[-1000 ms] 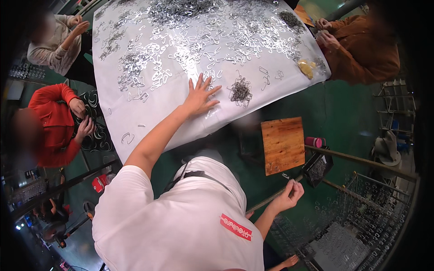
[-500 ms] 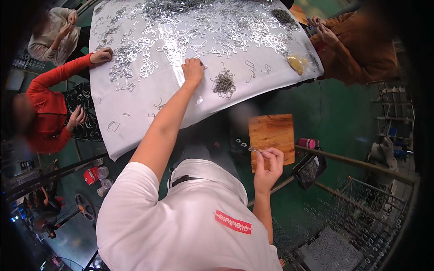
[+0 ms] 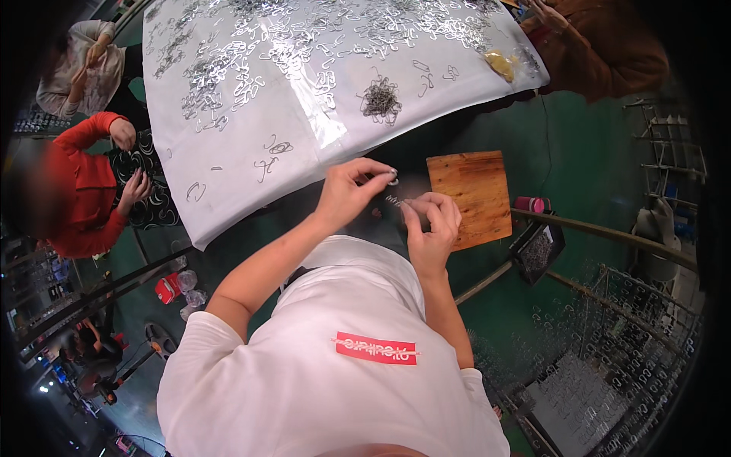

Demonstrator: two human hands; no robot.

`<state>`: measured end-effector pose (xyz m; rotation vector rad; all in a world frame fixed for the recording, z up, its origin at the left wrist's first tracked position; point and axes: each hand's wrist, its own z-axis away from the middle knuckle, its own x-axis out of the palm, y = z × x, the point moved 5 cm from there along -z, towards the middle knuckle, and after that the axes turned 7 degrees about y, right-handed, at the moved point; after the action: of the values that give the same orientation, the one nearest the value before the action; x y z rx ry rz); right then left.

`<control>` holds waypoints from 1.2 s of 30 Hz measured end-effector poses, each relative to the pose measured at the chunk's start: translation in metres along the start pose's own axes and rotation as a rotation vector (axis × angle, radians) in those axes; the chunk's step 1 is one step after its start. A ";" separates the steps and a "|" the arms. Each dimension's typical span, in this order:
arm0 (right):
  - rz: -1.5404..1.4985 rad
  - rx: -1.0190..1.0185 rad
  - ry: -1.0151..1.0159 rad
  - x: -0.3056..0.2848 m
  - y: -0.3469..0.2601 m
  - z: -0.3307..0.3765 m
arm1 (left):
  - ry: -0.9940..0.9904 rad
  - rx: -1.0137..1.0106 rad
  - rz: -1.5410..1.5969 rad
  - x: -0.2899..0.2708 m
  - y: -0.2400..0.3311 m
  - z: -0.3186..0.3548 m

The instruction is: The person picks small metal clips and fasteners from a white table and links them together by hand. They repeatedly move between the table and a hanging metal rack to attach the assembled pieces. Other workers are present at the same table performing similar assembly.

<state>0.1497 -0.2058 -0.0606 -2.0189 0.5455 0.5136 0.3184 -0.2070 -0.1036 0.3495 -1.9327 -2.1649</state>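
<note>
In front of my waist, just off the table's near edge, my left hand (image 3: 354,192) pinches a small shiny metal clip (image 3: 393,180) between thumb and fingertips. Beside it on the right, my right hand (image 3: 432,226) is closed in a pinch on a short row of linked small metal clips (image 3: 394,200), which points toward the left hand. The two hands are close but apart. Many loose silvery wire clips (image 3: 335,38) lie across the white-covered table (image 3: 251,202), and a dense pile of darker wire parts (image 3: 380,100) sits near its front edge.
A wooden board (image 3: 476,190) is right of my right hand, with a pink container (image 3: 528,204) and a dark tray of small parts (image 3: 535,254) beyond it. A yellow bag (image 3: 499,65) lies at the table's right corner. Co-workers sit left and right; a metal rail (image 3: 609,238) crosses at right.
My left hand has come back from the clips on the table to my right hand, now pinching a clip. The red-sleeved co-worker's hand has left the table.
</note>
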 end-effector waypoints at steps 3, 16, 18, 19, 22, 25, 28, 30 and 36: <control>0.019 -0.007 0.007 0.014 -0.007 0.009 | 0.017 0.158 -0.006 -0.004 0.017 0.016; 0.040 0.144 -0.236 0.061 -0.003 0.020 | 0.037 0.383 -0.185 -0.065 0.002 0.033; 0.037 0.215 -0.249 0.076 0.024 -0.001 | 0.024 0.363 -0.189 -0.073 -0.004 0.031; 0.041 0.214 -0.256 0.091 0.039 -0.017 | 0.029 0.348 -0.175 -0.077 -0.007 0.030; 0.179 0.233 -0.241 0.149 0.083 -0.066 | 0.053 0.335 -0.167 -0.085 -0.014 0.027; 0.439 0.198 -0.080 0.200 0.104 -0.102 | 0.082 0.318 -0.186 -0.090 -0.018 0.025; 0.357 0.106 -0.272 0.221 0.117 -0.133 | 0.095 0.341 -0.185 -0.091 -0.018 0.020; 0.265 0.117 -0.268 0.220 0.123 -0.153 | 0.087 0.338 -0.211 -0.091 -0.021 0.016; 0.208 -0.019 -0.124 0.205 0.119 -0.177 | 0.095 0.317 -0.215 -0.088 -0.032 0.004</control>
<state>0.2728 -0.4496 -0.1758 -1.9434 0.6807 0.7671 0.3999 -0.1715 -0.1323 0.7309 -2.2744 -1.9135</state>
